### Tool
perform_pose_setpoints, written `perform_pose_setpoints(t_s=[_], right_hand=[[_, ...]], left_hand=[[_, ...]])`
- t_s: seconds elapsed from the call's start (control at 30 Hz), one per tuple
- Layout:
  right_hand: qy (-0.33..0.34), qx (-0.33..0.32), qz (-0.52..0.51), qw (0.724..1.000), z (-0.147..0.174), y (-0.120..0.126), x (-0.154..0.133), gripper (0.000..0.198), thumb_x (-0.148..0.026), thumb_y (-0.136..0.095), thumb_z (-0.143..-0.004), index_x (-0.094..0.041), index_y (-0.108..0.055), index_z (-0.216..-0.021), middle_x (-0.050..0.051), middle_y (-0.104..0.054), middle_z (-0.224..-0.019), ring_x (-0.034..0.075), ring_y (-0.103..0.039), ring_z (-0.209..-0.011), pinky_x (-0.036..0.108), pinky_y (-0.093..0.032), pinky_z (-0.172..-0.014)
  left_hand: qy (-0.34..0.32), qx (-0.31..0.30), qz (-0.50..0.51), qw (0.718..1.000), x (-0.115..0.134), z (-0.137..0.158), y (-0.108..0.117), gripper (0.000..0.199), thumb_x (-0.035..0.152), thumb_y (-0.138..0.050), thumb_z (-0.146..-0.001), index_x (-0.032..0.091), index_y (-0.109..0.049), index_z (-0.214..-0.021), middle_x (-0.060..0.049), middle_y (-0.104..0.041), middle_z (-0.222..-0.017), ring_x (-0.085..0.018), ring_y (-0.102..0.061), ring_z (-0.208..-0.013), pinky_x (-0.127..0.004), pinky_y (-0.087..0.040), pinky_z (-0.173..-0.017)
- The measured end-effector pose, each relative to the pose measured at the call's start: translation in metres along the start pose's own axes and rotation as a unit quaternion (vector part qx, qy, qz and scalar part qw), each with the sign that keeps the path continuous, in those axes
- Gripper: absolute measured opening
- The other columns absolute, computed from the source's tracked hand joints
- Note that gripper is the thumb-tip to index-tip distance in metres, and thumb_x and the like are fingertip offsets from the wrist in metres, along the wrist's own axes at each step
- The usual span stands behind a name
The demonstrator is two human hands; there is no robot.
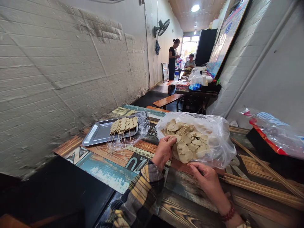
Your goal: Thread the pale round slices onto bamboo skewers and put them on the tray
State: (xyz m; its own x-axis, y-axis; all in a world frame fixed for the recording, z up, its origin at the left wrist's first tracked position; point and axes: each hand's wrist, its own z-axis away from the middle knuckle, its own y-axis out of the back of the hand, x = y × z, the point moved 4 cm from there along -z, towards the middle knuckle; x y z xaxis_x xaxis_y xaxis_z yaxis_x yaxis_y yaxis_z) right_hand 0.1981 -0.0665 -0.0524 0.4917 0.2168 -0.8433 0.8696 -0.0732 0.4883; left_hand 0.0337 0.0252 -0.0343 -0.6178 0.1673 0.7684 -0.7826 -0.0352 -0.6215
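Observation:
My left hand (165, 150) is closed in a pinch on a flat beige slice at the left side of a clear plastic bag. Just below the bag's opening, my right hand (206, 177) pinches the lower end of a thin skewer, mostly hidden by fingers and slices. Several overlapping beige slices (184, 153) sit between both hands, seemingly threaded on it. Behind them the plastic bag (220, 133) lies open, full of loose beige slices (187, 131). To the left, finished-looking skewers of slices (123, 125) rest on a grey metal tray (95, 134), their sticks jutting over its near edge.
Bare bamboo skewers (251, 186) lie at the right of the patterned table (106, 172). Beyond them is a black box (263, 147) with red-edged plastic packaging (273, 133). Crumpled clear film (143, 123) touches the tray. Further back are a bench (168, 100) and two people.

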Motion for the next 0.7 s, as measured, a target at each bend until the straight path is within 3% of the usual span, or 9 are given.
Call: perform_pose_setpoints(t_s=[0.33,0.57,0.7], right_hand=[[-0.024,-0.006,-0.025,0.999,0.000,0.000,-0.003,0.036,-0.047,-0.052,-0.085,-0.019,-0.073,-0.079,0.000,-0.057,-0.054,0.015,-0.052,-0.052,0.025,-0.040,-0.052],[-0.133,-0.012,-0.206,0.969,0.000,-0.003,0.007,0.039,-0.053,-0.055,-0.082,-0.017,-0.069,-0.087,-0.006,-0.042,-0.051,0.009,-0.032,-0.041,0.020,-0.024,-0.038],[-0.154,-0.012,-0.243,0.958,0.000,-0.004,0.008,0.039,-0.054,-0.057,-0.079,-0.017,-0.066,-0.082,-0.006,-0.043,-0.052,0.008,-0.032,-0.042,0.020,-0.023,-0.037]], left_hand=[[0.010,0.003,-0.024,1.000,-0.007,-0.001,0.001,0.038,0.031,-0.087,-0.047,0.011,-0.069,-0.075,-0.003,-0.066,-0.063,-0.013,-0.058,-0.055,-0.025,-0.046,-0.056],[0.037,-0.045,0.034,0.998,-0.002,0.001,-0.005,0.033,0.038,-0.078,-0.065,0.013,-0.068,-0.083,-0.007,-0.070,-0.077,-0.015,-0.063,-0.065,-0.024,-0.050,-0.059],[0.054,-0.060,0.026,0.996,-0.004,0.001,-0.005,0.031,0.033,-0.080,-0.064,0.013,-0.067,-0.083,-0.006,-0.069,-0.077,-0.014,-0.064,-0.066,-0.025,-0.051,-0.063]])
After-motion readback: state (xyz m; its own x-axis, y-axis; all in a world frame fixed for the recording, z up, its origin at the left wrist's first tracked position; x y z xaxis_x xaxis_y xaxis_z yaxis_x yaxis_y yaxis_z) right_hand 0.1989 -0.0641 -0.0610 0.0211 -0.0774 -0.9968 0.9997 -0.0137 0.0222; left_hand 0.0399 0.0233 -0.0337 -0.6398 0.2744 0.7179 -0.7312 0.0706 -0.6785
